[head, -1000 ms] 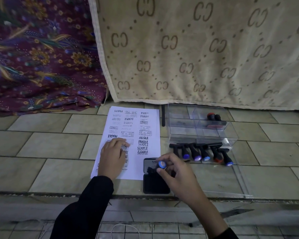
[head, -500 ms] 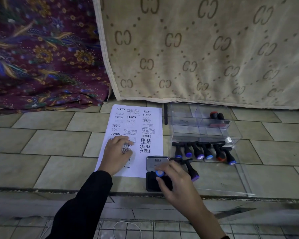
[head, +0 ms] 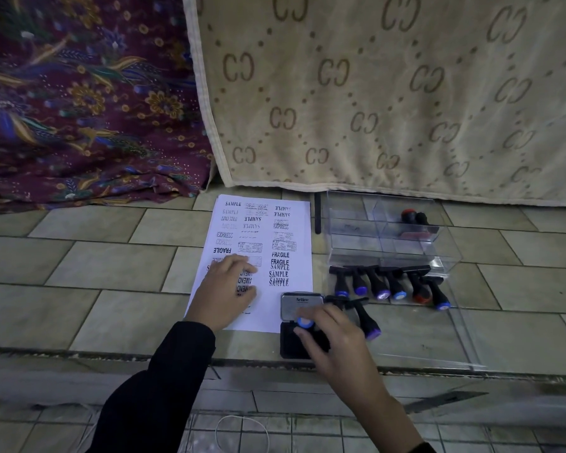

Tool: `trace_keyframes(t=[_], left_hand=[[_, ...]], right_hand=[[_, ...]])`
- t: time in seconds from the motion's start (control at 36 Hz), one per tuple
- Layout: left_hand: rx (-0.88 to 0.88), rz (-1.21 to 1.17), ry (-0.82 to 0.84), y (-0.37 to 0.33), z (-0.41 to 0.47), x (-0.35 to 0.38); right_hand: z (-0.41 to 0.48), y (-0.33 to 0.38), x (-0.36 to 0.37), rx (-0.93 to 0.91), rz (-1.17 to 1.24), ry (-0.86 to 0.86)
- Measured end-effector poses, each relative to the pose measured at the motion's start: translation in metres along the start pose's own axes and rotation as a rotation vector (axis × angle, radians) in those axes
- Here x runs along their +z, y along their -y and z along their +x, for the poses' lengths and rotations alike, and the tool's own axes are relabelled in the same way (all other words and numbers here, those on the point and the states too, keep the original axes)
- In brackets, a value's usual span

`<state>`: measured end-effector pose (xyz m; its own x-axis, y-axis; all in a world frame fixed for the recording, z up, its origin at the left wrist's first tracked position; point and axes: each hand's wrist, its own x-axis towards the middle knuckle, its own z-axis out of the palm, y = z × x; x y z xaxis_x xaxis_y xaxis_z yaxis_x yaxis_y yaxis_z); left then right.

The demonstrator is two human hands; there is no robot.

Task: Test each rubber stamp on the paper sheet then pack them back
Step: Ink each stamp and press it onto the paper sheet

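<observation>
Six stamps [head: 378,284] lie in a row just before the box [head: 356,253], a seventh stamp [head: 365,317] just beside the ink pad [head: 299,302]. Right hand [head: 334,338] grips a blue-capped stamp [head: 304,322] on the pad, near the step edge [head: 144,353]. Left hand [head: 224,289] rests flat on the paper [head: 294,243]; bare floor [head: 111,266] stretches left.

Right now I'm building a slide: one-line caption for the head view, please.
Right hand holds a blue-capped stamp on the ink pad while the left hand rests on the printed paper sheet.
</observation>
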<state>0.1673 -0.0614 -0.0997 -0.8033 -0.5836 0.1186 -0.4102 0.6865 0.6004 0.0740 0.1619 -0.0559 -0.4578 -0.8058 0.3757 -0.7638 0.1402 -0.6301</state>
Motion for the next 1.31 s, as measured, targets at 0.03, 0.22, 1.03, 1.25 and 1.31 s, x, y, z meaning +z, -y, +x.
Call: trace_keyframes(t=[0.03,0.22,1.03,1.25,1.31], left_hand=[[0.012,0.005,-0.008,0.001,-0.001,0.0],[0.075,0.052,-0.081,0.002,-0.007,0.005],[-0.045,0.03,-0.157,0.0,0.004,0.007],[-0.058,0.049,-0.173,0.002,0.005,0.01],[-0.066,0.045,-0.182,0.002,0.006,0.011]], right_hand=[[0.003,0.0,-0.001,0.006,0.023,-0.024],[0.043,0.005,0.0,0.029,0.085,-0.148],[0.108,0.001,0.054,0.008,0.008,-0.02],[0.105,-0.003,0.063,-0.012,-0.055,0.027],[0.105,-0.002,0.064,-0.039,-0.096,0.031]])
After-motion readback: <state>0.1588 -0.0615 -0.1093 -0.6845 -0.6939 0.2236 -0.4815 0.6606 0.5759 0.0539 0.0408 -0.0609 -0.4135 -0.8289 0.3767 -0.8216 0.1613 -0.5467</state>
